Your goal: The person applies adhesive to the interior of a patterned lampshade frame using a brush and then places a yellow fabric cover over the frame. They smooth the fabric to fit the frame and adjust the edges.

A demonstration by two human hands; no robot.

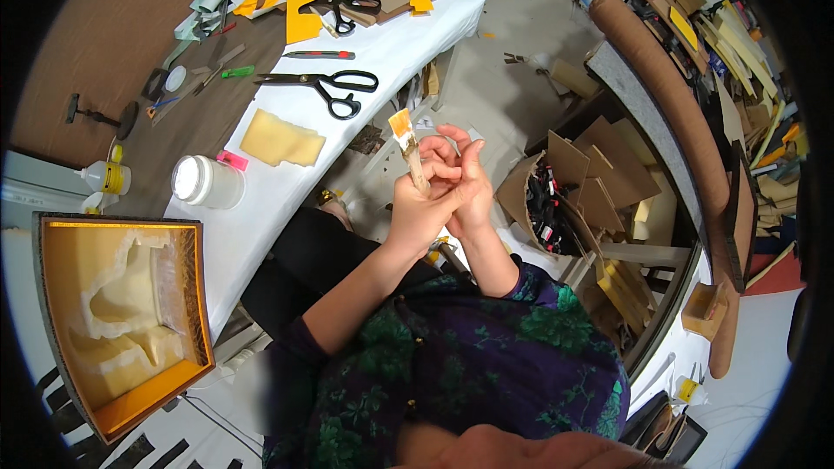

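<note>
While the left hand [421,210] pinches the brush [409,146], its long axis rises from that hand, tip leaning slightly left; the right hand [472,195], loosely curled, meets it from the right, any grip unclear. Well left sits the jar [213,183].

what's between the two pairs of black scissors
A slim red and black cutter lies between the upper scissors and lower scissors, in the head view.

Free leftward from the left hand [419,214] over the tan sheet [282,139]; bounded by the jar [210,182] and nearer scissors [320,81].
</note>
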